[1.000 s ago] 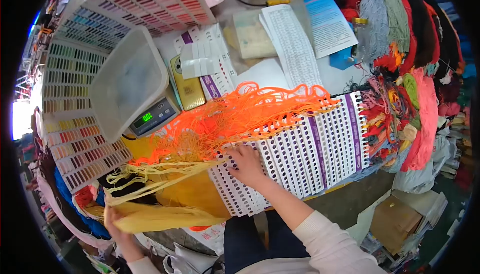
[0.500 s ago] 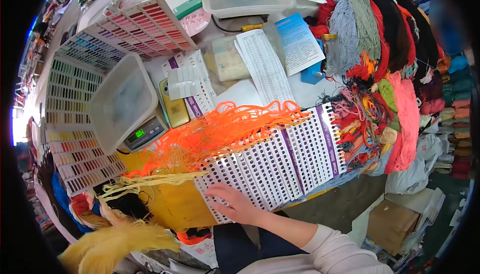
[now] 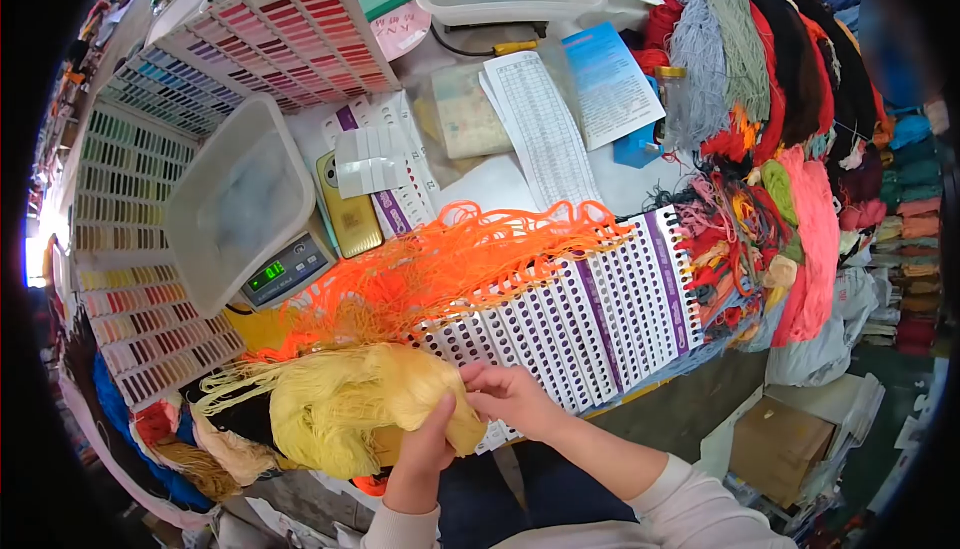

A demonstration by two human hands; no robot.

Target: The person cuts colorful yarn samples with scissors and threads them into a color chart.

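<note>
Both hands are pretty much together, just in front of the body. Left hand has its thumb sticking up and away, the rest of its grip mostly hidden. Right arm slants in from the side, right hand with fingers bent, tips near that thumb.

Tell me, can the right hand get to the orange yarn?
Probably yes: the orange yarn lies uncovered beyond the right hand, with only flat white cards between, though that hand touches the yellow yarn.
</note>
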